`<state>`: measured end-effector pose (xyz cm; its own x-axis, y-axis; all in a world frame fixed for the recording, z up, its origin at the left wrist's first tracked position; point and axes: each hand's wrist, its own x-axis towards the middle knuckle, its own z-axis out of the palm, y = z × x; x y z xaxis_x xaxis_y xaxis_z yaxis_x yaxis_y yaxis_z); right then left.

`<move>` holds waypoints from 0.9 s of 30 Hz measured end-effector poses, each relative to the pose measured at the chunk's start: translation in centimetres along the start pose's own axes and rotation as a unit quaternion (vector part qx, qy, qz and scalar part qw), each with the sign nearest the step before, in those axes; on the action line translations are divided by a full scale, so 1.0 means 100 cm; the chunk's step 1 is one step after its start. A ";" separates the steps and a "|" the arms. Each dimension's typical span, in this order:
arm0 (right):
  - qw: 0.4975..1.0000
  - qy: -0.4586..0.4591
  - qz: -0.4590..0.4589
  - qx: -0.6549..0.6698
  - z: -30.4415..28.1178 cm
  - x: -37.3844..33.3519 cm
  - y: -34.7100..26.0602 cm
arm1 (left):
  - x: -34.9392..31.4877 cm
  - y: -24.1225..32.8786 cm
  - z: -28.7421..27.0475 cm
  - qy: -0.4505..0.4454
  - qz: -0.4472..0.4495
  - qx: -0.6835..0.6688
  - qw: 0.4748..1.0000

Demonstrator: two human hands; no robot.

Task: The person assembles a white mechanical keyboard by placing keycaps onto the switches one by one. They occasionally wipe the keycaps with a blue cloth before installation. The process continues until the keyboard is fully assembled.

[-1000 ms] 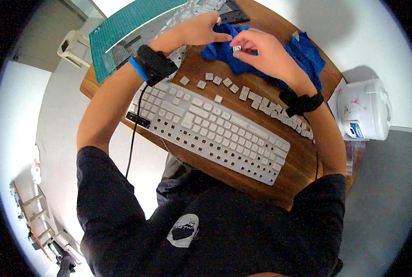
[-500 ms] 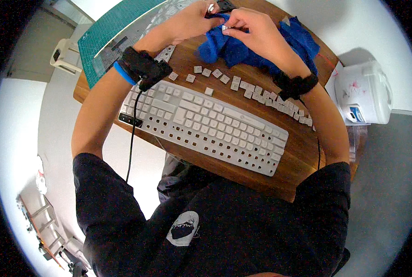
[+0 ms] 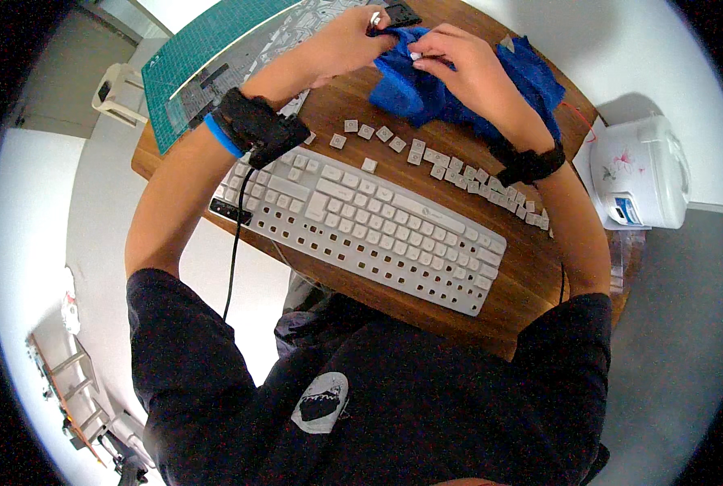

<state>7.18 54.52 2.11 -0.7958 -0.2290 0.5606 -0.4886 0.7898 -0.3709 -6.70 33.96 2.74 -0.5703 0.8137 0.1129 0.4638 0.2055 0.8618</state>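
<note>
At the far side of the table my left hand (image 3: 347,47) is closed on the edge of a blue cloth (image 3: 406,91). A small whitish or silvery spot shows at its fingers; I cannot make out what it is. My right hand (image 3: 465,66), just to the right, pinches a small white keycap (image 3: 415,56) between thumb and fingers, over the cloth. Nearer to me lies a white keyboard (image 3: 361,212), slanted across the table. Keycaps sit on its far rows, while the near rows show bare square holes. Several loose keycaps (image 3: 451,168) lie in a slanting line beyond it.
A green cutting mat (image 3: 185,69) covers the far left of the table (image 3: 341,95). A dark object (image 3: 404,13) lies beyond my left hand. To the right stands a white rice-cooker-like appliance (image 3: 641,174). A cable (image 3: 236,243) hangs from my left wrist strap.
Both hands have shifted slightly to the right, and the cloth has moved with them. The keycap remains pinched in my right hand. The keyboard and loose keycaps keep their arrangement.
</note>
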 end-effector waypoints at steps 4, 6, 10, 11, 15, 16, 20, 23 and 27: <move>0.999 -0.041 0.025 0.010 -0.006 0.000 -0.010 | 0.006 -0.012 -0.003 -0.013 -0.001 -0.044 0.999; 0.996 -0.074 0.044 0.002 -0.010 0.001 -0.015 | 0.006 -0.013 -0.003 -0.007 0.008 -0.055 0.998; 0.994 -0.052 0.020 -0.096 -0.009 0.000 -0.021 | 0.000 -0.006 -0.001 0.018 0.029 -0.059 0.998; 0.995 -0.046 0.021 -0.083 -0.011 0.001 -0.030 | -0.001 -0.005 0.000 0.026 0.031 -0.052 0.998; 0.987 -0.058 -0.030 -0.145 -0.008 0.001 -0.031 | 0.005 0.007 -0.008 -0.019 0.047 0.022 0.998; 0.982 -0.072 -0.016 -0.174 -0.009 0.000 -0.023 | -0.003 0.032 -0.010 -0.028 -0.009 -0.007 1.000; 0.955 -0.095 0.054 -0.275 -0.020 -0.013 -0.016 | 0.008 0.002 -0.012 0.063 0.064 0.080 0.993; 0.941 -0.125 0.085 -0.302 -0.031 -0.025 -0.012 | 0.004 0.000 -0.020 0.083 0.165 0.134 0.974; 0.963 -0.136 0.093 -0.215 -0.019 -0.019 -0.016 | -0.054 0.054 -0.060 0.003 -0.039 0.119 0.992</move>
<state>10.14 54.72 3.03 -0.9478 -0.1557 0.2784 -0.1822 0.9806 -0.0720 -5.24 27.39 9.75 -0.6147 0.7870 0.0536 0.5645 0.3915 0.7267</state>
